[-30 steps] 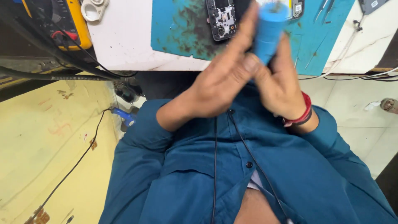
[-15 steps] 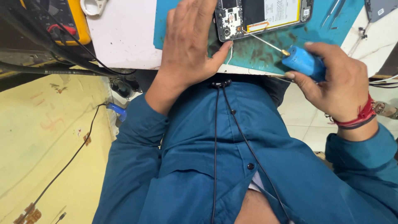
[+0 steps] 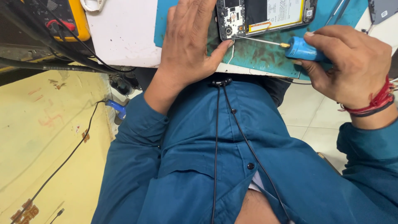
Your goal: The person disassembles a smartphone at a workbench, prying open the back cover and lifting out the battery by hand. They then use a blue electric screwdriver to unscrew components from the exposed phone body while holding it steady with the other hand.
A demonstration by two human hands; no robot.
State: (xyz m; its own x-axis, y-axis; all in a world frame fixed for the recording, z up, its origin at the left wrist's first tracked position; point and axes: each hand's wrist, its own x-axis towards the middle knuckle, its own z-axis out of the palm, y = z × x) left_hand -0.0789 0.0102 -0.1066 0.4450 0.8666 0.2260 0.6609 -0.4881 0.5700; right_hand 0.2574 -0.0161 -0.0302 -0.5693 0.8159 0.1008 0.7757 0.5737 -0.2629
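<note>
1. Left hand: laid flat, fingers spread and gripping nothing; the thumb tip presses against the near corner of the opened phone, steadying it on the blue-green mat.
2. Right hand: fingers closed around the blue handle of a screwdriver, whose thin shaft runs from the fingers toward the left thumb, its tip at the phone's lower corner, just beside that thumb.
3. Opened phone: lies beyond both sets of fingertips, back cover already off, circuit board and pale battery exposed. Whether any screws are out cannot be told; the board sits in the frame, so the work appears to be at an early or middle stage.
4. Worktop: white surface left of the left fingers, carrying a yellow meter with dark cables at its far edge.
5. Tweezers: on the mat beyond the right fingers, untouched.
</note>
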